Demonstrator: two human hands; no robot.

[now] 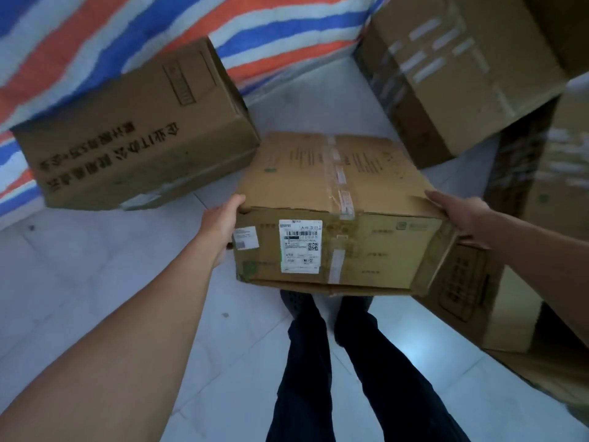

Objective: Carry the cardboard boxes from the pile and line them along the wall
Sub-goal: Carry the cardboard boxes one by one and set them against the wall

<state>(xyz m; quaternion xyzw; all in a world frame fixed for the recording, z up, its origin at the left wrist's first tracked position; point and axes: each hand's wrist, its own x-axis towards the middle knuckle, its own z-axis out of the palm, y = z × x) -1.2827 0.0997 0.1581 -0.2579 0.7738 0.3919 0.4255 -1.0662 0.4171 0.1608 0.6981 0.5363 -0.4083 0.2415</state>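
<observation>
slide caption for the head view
Left hand and right hand hold a taped cardboard box above the tiled floor, near a printed box.

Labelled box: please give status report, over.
Left hand and right hand grip labelled box by its sides, off the floor. Printed box ahead left, against striped sheet. Pile close on right.

Striped tarp (pixel 95 43), pale tiled floor (pixel 95 275).
</observation>
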